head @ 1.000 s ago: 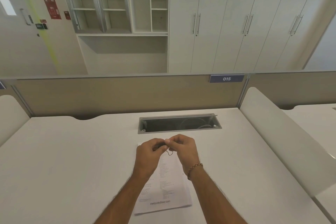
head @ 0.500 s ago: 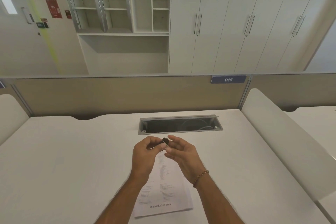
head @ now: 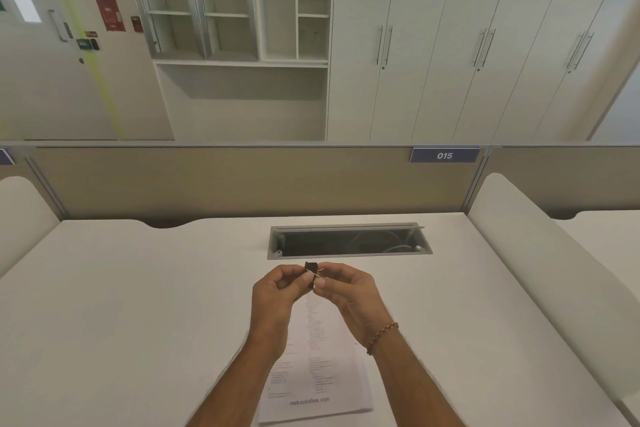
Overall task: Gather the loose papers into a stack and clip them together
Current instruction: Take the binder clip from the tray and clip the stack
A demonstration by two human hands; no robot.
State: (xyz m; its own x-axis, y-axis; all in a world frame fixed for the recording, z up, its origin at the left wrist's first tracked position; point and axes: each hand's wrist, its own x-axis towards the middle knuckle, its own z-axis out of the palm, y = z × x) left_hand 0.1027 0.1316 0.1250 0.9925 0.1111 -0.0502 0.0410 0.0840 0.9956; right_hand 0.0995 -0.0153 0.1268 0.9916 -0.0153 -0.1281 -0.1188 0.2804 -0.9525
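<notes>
A stack of printed white papers lies flat on the white desk, its near end toward me. Above its far end I hold a small black binder clip with silver wire handles. My left hand pinches the clip's body from the left. My right hand, with a beaded bracelet on the wrist, grips the wire handles from the right. The clip is raised off the papers. My hands hide the far edge of the stack.
An open cable tray slot is set in the desk just beyond my hands. A beige partition with a "015" label closes the back. White side dividers bound the desk on both sides.
My right hand came away from the clip with fingers spread half a second ago, then closed back on its wire handles. The black clip body now stands up between both hands.
</notes>
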